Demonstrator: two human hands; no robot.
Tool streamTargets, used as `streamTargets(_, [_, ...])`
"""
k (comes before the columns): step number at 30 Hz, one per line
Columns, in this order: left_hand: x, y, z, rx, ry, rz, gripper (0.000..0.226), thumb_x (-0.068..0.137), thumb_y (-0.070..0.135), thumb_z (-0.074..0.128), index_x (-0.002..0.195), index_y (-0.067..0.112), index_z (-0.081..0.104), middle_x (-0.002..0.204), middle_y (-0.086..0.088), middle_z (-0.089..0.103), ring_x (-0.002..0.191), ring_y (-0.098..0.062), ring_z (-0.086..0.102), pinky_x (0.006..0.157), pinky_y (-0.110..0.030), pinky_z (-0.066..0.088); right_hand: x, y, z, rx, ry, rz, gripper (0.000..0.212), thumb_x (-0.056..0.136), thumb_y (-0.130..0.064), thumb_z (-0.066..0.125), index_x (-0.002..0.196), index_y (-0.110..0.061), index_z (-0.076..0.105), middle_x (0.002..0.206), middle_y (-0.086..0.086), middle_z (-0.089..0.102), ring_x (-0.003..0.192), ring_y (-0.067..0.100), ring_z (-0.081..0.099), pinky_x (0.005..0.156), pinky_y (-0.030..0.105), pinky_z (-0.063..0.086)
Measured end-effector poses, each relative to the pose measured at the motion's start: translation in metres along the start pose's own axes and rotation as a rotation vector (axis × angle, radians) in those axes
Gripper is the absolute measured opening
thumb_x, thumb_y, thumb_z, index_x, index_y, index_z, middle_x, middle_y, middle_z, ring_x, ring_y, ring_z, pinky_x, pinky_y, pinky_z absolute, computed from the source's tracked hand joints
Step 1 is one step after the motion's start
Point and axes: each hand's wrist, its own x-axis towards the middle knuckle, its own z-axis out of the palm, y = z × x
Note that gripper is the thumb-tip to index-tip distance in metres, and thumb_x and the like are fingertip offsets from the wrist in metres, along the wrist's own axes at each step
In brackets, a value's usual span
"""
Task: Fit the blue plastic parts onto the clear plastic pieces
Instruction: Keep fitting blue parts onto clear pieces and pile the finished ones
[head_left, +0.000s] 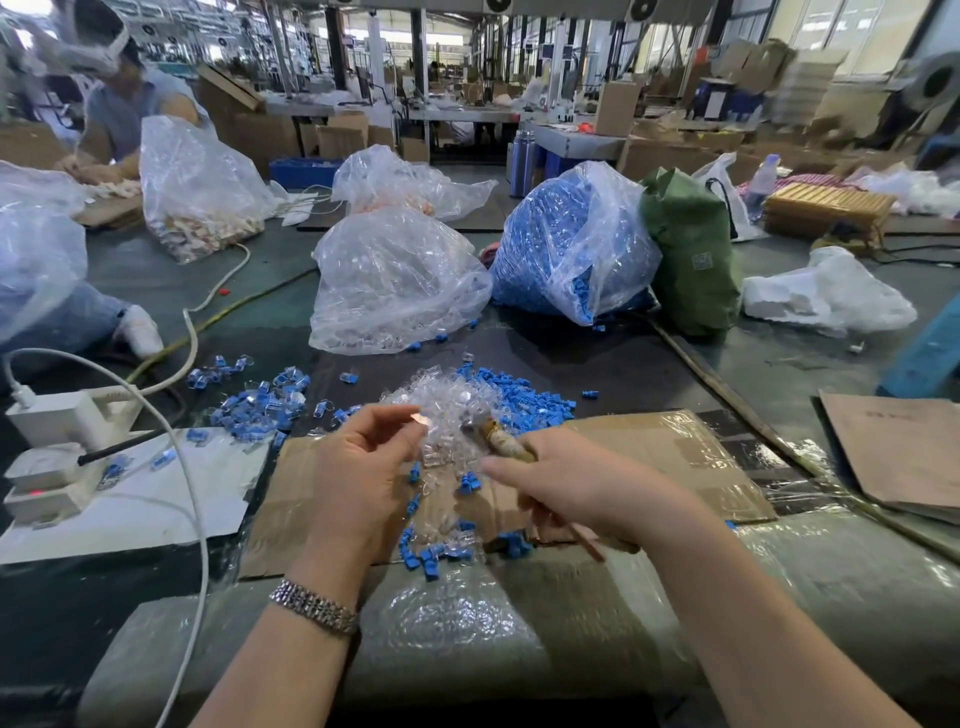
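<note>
My left hand (358, 467) pinches a small clear plastic piece (422, 420) between thumb and fingertips, above a heap of clear pieces (447, 402). My right hand (582, 488) grips a wooden-handled tool (501, 439) whose wrapped tip points up and left toward that piece. Loose blue plastic parts (524, 397) lie behind the heap, and more blue parts (431, 556) are scattered on the cardboard sheet (665, 457) under my hands. Assembled blue-and-clear pieces (260, 405) sit in a pile to the left.
A clear bag of clear pieces (389, 280) and a bag of blue parts (566, 249) stand behind the work spot, with a green bag (691, 260) beside them. A white power strip (62, 421) and cables lie at left. Another person (124, 104) works at far left.
</note>
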Motion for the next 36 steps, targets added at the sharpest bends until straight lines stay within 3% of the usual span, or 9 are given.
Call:
streamTargets(4, [0.023, 0.003, -0.021, 0.298, 0.426, 0.081, 0.019, 0.093, 0.009, 0.070, 0.105, 0.023, 0.068, 0.107, 0.002, 0.069, 0.087, -0.015, 0.067, 0.084, -0.034, 0.059, 0.009, 0.025, -0.023, -0.205, 0.313, 0.148, 0.034, 0.097, -0.048, 0.057, 0.082, -0.019, 0.052, 0.077, -0.001, 0.058, 0.063, 0.013, 0.053, 0.053, 0.029, 0.040])
streamTargets(6, [0.030, 0.002, -0.029, 0.433, 0.461, 0.119, 0.033, 0.092, 0.005, 0.067, 0.121, 0.019, 0.062, 0.123, 0.001, 0.052, 0.087, -0.012, 0.061, 0.083, -0.023, 0.050, 0.016, 0.041, -0.028, -0.376, 0.424, 0.259, 0.036, 0.098, -0.049, 0.055, 0.090, -0.014, 0.051, 0.093, 0.003, 0.059, 0.079, 0.019, 0.056, 0.068, 0.036, 0.048])
streamTargets(9, [0.023, -0.005, -0.027, 0.595, 0.301, 0.149, 0.027, 0.093, 0.009, 0.068, 0.115, 0.023, 0.064, 0.119, 0.002, 0.056, 0.082, -0.003, 0.058, 0.070, -0.011, 0.042, 0.026, 0.060, -0.025, -0.486, 0.488, 0.375, 0.044, 0.097, -0.053, 0.054, 0.112, -0.012, 0.055, 0.112, 0.010, 0.059, 0.104, 0.032, 0.058, 0.089, 0.044, 0.051])
streamTargets(14, [0.007, -0.009, -0.011, 0.729, -0.106, 0.231, 0.013, 0.091, 0.022, 0.071, 0.085, 0.030, 0.065, 0.091, 0.012, 0.061, 0.076, 0.003, 0.058, 0.065, -0.006, 0.046, 0.033, 0.071, -0.011, -0.627, 0.470, 0.458, 0.057, 0.098, -0.058, 0.050, 0.130, -0.012, 0.055, 0.126, 0.015, 0.054, 0.118, 0.033, 0.050, 0.093, 0.045, 0.043])
streamTargets(18, [0.006, -0.013, -0.002, 0.816, -0.262, 0.209, 0.009, 0.086, 0.040, 0.071, 0.088, 0.033, 0.066, 0.094, 0.012, 0.055, 0.080, -0.004, 0.055, 0.069, -0.021, 0.051, 0.032, 0.069, -0.010, -0.701, 0.474, 0.439, 0.060, 0.098, -0.059, 0.048, 0.132, -0.010, 0.053, 0.130, 0.015, 0.054, 0.123, 0.033, 0.046, 0.099, 0.048, 0.041])
streamTargets(26, [0.003, -0.014, -0.001, 1.041, -0.319, 0.295, 0.009, 0.092, 0.036, 0.066, 0.090, 0.039, 0.059, 0.090, 0.024, 0.048, 0.096, -0.002, 0.051, 0.099, -0.037, 0.050, 0.021, 0.050, -0.005, -0.660, 0.648, 0.309, 0.052, 0.096, -0.053, 0.053, 0.131, -0.015, 0.049, 0.130, 0.011, 0.042, 0.124, 0.032, 0.041, 0.100, 0.052, 0.040])
streamTargets(28, [0.004, -0.014, 0.002, 1.017, -0.301, 0.303, 0.003, 0.093, 0.036, 0.067, 0.094, 0.037, 0.065, 0.089, 0.025, 0.051, 0.090, 0.001, 0.053, 0.093, -0.030, 0.052, 0.021, 0.043, -0.002, -0.642, 0.689, 0.222, 0.043, 0.097, -0.048, 0.054, 0.128, -0.018, 0.050, 0.127, 0.009, 0.043, 0.120, 0.029, 0.042, 0.098, 0.049, 0.039])
streamTargets(31, [0.004, -0.008, 0.006, 0.818, -0.265, 0.217, 0.007, 0.093, 0.034, 0.070, 0.091, 0.037, 0.063, 0.083, 0.021, 0.062, 0.072, 0.004, 0.061, 0.065, -0.013, 0.052, 0.023, 0.033, 0.006, -0.548, 0.664, -0.006, 0.025, 0.099, -0.037, 0.056, 0.120, -0.024, 0.052, 0.120, 0.000, 0.048, 0.114, 0.021, 0.045, 0.100, 0.045, 0.038])
streamTargets(36, [0.005, -0.004, 0.005, 0.507, -0.185, 0.070, 0.008, 0.090, 0.017, 0.075, 0.089, 0.023, 0.070, 0.077, 0.006, 0.077, 0.071, -0.002, 0.073, 0.066, -0.023, 0.061, 0.023, 0.018, 0.025, -0.353, 0.352, -0.183, 0.007, 0.097, -0.034, 0.065, 0.097, -0.027, 0.066, 0.094, -0.011, 0.067, 0.086, 0.008, 0.060, 0.090, 0.034, 0.054])
